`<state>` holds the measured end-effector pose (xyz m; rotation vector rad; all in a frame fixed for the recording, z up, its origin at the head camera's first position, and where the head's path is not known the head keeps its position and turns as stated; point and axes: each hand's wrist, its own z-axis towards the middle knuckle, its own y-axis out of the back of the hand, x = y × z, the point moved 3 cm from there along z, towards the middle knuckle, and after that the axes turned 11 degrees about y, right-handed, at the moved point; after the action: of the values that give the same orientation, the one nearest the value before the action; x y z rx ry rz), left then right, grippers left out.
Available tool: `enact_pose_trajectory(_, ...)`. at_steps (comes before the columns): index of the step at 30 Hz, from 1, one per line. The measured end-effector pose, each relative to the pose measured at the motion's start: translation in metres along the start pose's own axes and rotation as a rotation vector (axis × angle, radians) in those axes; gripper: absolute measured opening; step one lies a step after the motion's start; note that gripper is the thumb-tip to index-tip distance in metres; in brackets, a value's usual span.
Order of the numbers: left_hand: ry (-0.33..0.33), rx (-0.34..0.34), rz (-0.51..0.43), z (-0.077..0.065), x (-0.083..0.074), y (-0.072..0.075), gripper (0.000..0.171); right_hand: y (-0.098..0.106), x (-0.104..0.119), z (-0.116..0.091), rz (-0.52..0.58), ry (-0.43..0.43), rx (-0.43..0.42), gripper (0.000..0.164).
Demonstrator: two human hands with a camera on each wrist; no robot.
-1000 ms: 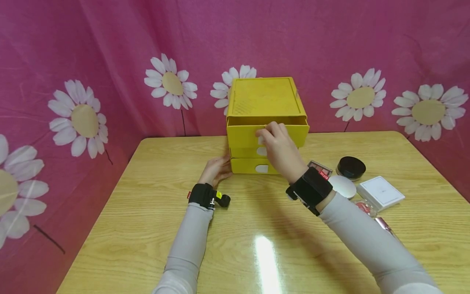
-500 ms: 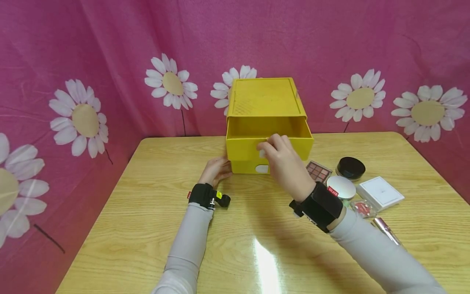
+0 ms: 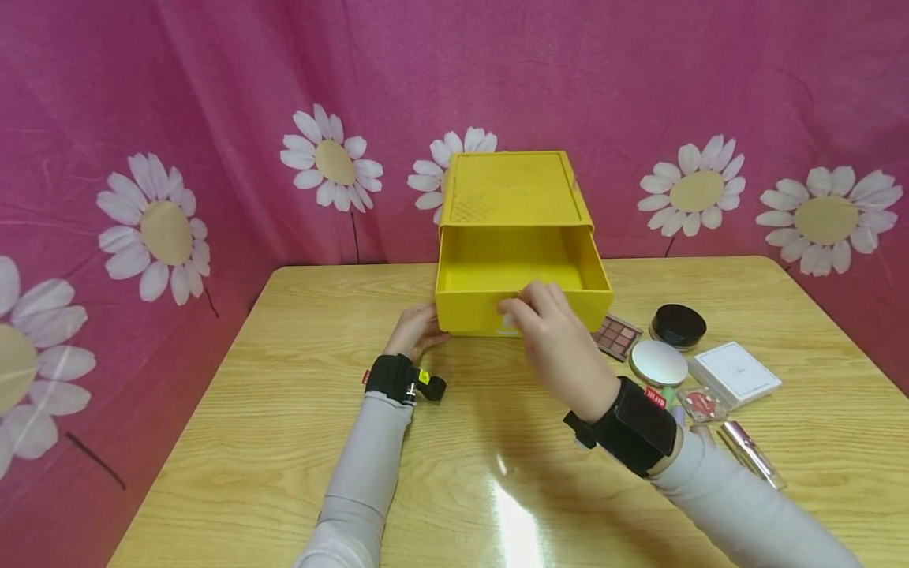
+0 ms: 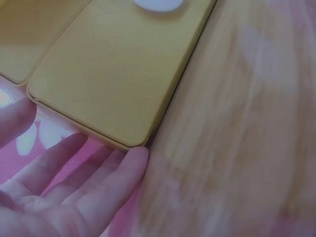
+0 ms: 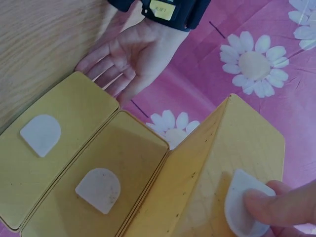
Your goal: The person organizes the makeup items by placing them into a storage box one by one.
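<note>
Near the far edge of the glossy, wood-grained surface [image 3: 284, 379], your drawer cabinet [image 3: 518, 189] looks like smooth plastic, scratched on top. You have a shiny round compact [image 3: 659, 363] toward the right edge, and a creased cloth curtain [image 3: 604, 71] beyond the far edge.

A pink curtain [image 3: 568, 71] is hanging behind the wooden table [image 3: 284, 394] and along its left side, showing white daisies [image 3: 332, 162]; light [image 3: 516, 525] is glinting off the table's near part.

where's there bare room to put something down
Bare tabletop lies left of the left forearm and between it and the right forearm. It is crowded to the front right of the yellow drawer unit: eyeshadow palette, black container, white box.
</note>
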<state>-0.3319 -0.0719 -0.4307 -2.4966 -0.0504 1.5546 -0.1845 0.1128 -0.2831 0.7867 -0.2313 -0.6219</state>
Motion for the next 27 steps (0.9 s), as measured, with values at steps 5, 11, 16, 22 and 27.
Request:
enact_pose_trajectory(5,0.006,-0.026,0.036,0.0,0.0,0.001,0.034,0.002,0.008,-0.003,0.005,-0.019,0.026,0.038)
enact_pose_trajectory(11,-0.005,-0.028,0.033,-0.002,0.0,0.0,0.035,0.005,0.017,-0.005,-0.009,-0.024,0.047,0.036)
enact_pose_trajectory(16,-0.009,-0.029,0.025,-0.002,-0.001,0.0,0.035,0.008,0.023,-0.007,-0.01,-0.028,0.055,0.037)
enact_pose_trajectory(22,-0.004,-0.036,0.018,-0.001,-0.001,0.001,0.036,0.009,0.027,-0.011,-0.014,-0.015,0.066,0.037)
enact_pose_trajectory(27,-0.002,-0.032,0.025,-0.002,-0.001,0.0,0.036,0.009,0.029,-0.013,-0.018,-0.021,0.078,0.038)
